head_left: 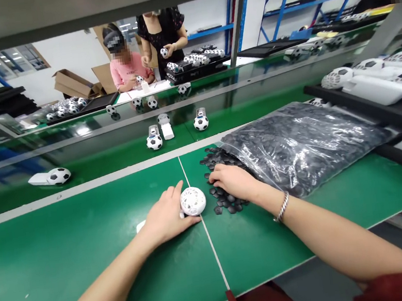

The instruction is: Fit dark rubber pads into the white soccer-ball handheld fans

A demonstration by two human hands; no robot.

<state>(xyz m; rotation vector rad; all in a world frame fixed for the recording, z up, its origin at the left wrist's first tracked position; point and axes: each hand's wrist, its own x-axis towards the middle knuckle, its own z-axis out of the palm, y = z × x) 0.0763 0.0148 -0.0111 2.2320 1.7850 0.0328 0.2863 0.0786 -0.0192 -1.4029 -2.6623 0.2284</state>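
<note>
L hand (pixel 167 218) has a white perforated ball shell (pixel 193 201) gripped just above the green workbench (pixel 72 269), R hand (pixel 232 182) on loose blk pieces (pixel 213 156) by the clear plastic bag (pixel 303 147), can't tell if pinching, all w/in easy reach.

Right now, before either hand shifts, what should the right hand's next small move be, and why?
Probably pick up one black piece: the right hand already rests on that loose pile, while the left hand holds a white perforated ball shell that shows no black pieces on its visible side.
</note>
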